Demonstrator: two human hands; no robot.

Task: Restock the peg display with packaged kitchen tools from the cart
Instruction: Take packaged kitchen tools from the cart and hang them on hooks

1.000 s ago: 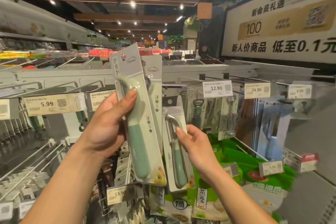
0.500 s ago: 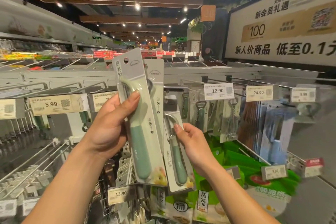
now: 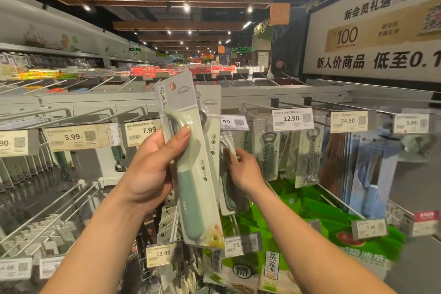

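Left hand (image 3: 152, 169) grips two stacked peeler packs (image 3: 191, 174); right hand (image 3: 243, 169) pinches third pack (image 3: 230, 198). Risk: pinch slips, pack drops onto green bags (image 3: 298, 210).

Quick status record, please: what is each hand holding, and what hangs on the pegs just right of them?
left hand: grips two stacked peeler packs, upright in front of the display
right hand: pinches a third peeler pack, lower and further back
hooked on a peg: cannot tell for the third pack
pegs to the right: bottle openers under the 12.90 tag
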